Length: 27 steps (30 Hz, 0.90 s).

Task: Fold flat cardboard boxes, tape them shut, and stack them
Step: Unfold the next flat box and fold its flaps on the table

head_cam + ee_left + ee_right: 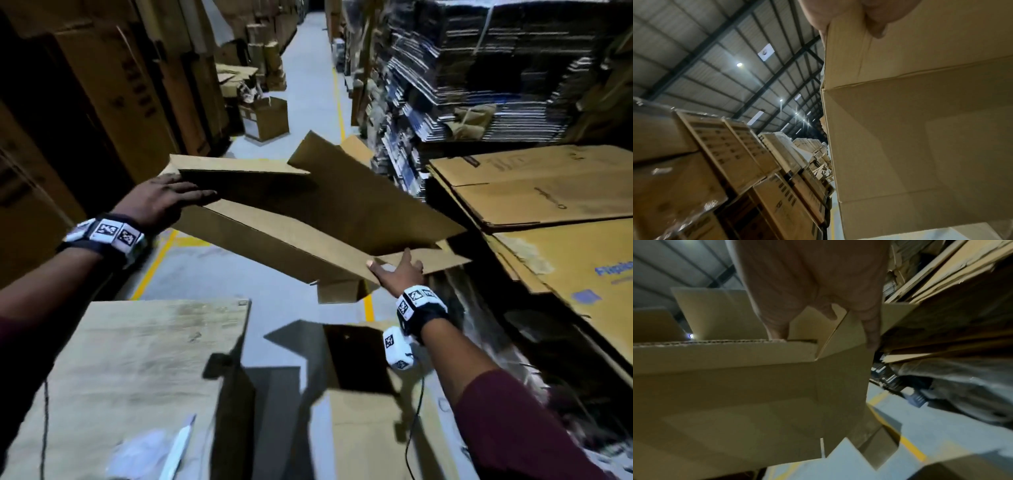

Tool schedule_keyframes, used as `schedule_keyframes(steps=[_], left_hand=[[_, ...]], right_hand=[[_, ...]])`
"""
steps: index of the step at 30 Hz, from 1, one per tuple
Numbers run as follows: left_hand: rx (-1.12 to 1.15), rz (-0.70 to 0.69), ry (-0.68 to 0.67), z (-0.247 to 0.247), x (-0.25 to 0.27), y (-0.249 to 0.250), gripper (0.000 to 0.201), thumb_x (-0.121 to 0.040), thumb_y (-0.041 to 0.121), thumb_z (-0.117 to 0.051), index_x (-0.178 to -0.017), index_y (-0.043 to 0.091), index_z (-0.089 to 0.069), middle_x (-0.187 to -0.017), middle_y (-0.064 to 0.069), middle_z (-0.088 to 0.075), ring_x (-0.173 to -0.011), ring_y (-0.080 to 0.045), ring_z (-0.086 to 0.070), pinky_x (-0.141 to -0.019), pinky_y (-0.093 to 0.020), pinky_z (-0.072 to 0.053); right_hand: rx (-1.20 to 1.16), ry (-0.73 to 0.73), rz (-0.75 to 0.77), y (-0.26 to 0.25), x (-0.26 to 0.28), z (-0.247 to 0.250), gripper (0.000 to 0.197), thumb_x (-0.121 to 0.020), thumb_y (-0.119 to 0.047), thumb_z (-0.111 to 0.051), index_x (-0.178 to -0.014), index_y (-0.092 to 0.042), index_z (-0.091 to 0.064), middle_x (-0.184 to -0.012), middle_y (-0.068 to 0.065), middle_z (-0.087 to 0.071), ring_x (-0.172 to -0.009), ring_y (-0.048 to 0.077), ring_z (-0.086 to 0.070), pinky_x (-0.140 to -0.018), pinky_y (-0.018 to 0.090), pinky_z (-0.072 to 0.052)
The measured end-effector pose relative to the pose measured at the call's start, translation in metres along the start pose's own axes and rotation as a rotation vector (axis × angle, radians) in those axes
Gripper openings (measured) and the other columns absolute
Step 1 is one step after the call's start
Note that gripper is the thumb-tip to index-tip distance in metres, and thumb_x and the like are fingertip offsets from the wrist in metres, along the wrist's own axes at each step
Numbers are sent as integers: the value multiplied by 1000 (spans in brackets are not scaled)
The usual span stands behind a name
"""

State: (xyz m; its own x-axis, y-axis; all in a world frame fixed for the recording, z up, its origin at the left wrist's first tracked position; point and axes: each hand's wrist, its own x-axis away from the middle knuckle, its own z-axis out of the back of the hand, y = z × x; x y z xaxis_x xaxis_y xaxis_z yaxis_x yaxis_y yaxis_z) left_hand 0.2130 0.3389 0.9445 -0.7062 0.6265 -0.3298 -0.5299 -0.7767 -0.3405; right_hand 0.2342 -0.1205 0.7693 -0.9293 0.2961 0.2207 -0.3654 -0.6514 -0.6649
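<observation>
Cardboard box (308, 219); plain brown; half-opened, flaps loose; tilted; held midair

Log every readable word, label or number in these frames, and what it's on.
"Flipka", cut off by the frame edge: blue print on the flattened carton at right.
Small print on the flat carton above it: too faint.
Dark characters on the tall boxes at left: blurred.
Held box: none.

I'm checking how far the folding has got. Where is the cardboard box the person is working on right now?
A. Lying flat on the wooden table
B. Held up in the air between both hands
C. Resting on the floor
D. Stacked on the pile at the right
B: the cardboard box is off every surface, with the left hand at one end and the right hand at the other, its flaps hanging untaped.
</observation>
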Motion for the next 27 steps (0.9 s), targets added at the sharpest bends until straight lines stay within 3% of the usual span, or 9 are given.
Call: schedule_keyframes(steps=[2,5,8,11,14,18,20,24,27], left_hand=[[37,73,20,12,53,-19,85,-51,-28,-75,-127,8,-67,-104,-19,-72,-84,-37,-62,-71,-37,-51],[93,166,46,26,139,-56,84,-57,-28,-74,-130,12,-66,-107,-20,-71,-87,-40,-66,-72,-42,-56],[159,315,73,48,236,-98,84,-62,-29,-66,-134,14,-63,-125,-17,-68,-105,-39,-66,-84,-41,-53],[182,389,74,67,321,-135,82,-64,-30,-60,-133,14,-64,-135,-10,-62,-118,-34,-62,-98,-39,-46],[150,489,119,78,409,-171,76,-74,-28,-57,-134,18,-64,-140,-3,-59,-125,-30,-59,-103,-36,-45],[114,671,119,102,516,-192,66,-82,-13,-70,-136,23,-62,-140,7,-55,-125,-29,-58,-104,-40,-44],[122,761,93,111,559,-194,63,-82,-10,-72,-136,22,-63,-140,2,-58,-125,-30,-58,-102,-42,-43],[89,870,78,108,634,-195,53,-83,-13,-68,-130,14,-67,-130,-16,-65,-119,-42,-61,-100,-58,-46],[65,864,21,84,680,-218,52,-85,-10,-69,-131,15,-66,-130,-14,-66,-119,-39,-61,-101,-55,-44]], right_hand=[[-128,120,67,-41,32,-25,94,-86,-52,-73,-157,-9,-29,-155,26,-30,-140,44,-37,-111,44,-34],[-265,359,182,-97,71,-56,57,-87,-30,-77,-129,5,-59,-129,31,-57,-120,45,-54,-100,42,-41],[-286,465,254,-155,113,-92,25,-84,-3,-71,-107,5,-68,-109,30,-68,-106,44,-63,-94,42,-45],[-251,472,369,-218,158,-133,25,-81,11,-60,-101,3,-70,-106,26,-70,-103,40,-63,-94,35,-42],[-225,392,510,-284,195,-181,18,-86,1,-62,-99,2,-74,-103,23,-72,-101,38,-64,-94,36,-43],[-91,255,697,-352,231,-244,18,-91,-20,-70,-91,-3,-75,-97,19,-72,-94,37,-66,-86,38,-47],[-80,216,765,-380,250,-267,16,-90,-19,-73,-87,-4,-74,-94,17,-72,-91,36,-66,-82,39,-49],[-40,167,872,-438,291,-318,13,-86,-15,-76,-80,-6,-69,-90,15,-70,-89,35,-63,-79,38,-46],[11,176,886,-465,320,-358,4,-86,-5,-71,-87,-7,-67,-94,14,-68,-99,35,-55,-80,34,-38]])
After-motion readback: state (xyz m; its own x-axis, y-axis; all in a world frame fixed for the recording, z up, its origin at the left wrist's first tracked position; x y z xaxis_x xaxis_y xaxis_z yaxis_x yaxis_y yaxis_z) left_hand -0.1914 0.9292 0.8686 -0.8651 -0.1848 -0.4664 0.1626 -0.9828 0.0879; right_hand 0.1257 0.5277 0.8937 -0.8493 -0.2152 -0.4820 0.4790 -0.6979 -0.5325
